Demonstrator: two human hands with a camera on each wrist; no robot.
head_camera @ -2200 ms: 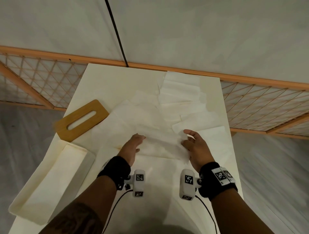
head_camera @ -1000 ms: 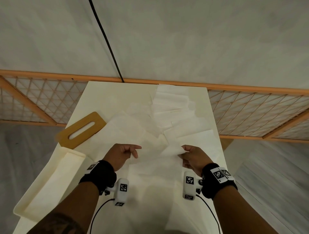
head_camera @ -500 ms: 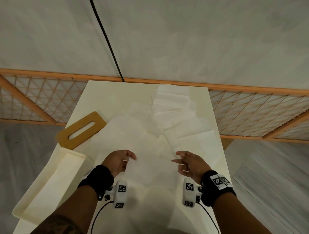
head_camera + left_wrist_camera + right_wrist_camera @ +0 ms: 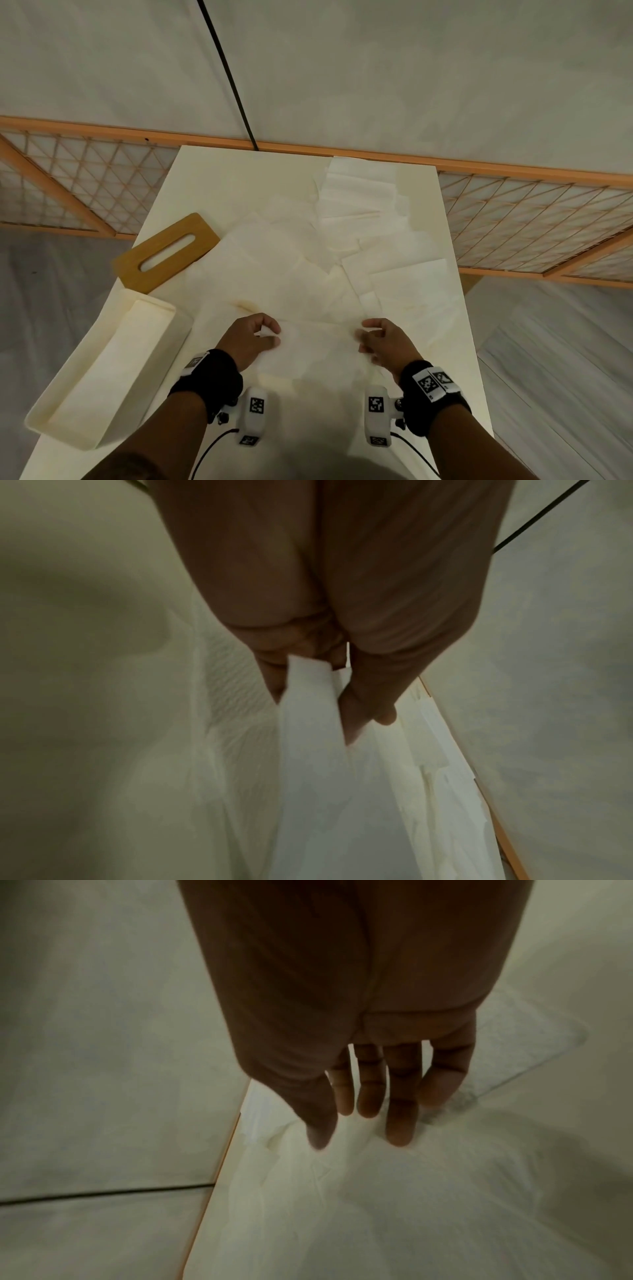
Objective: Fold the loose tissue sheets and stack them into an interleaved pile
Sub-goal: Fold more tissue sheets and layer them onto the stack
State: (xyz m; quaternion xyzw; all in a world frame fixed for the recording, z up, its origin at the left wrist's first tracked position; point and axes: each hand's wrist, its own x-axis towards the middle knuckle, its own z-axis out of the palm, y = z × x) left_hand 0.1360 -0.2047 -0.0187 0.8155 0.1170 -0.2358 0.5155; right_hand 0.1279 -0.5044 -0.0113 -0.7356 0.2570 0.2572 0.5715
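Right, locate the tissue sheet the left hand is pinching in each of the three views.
Head: the tissue sheet lies low centre, between both hands.
Left wrist: it hangs below centre, pinched by the left hand.
Right wrist: cannot tell it from the other sheets under the right hand.
Shared landmark: the table's far orange-trimmed edge.

a long cream table (image 4: 239, 178) runs away toward a pale grey wall (image 4: 376, 68), its far edge against an orange wooden lattice rail (image 4: 513, 212). a thin black cable (image 4: 226, 68) crosses the wall. grey streaked floor (image 4: 51, 291) lies either side.
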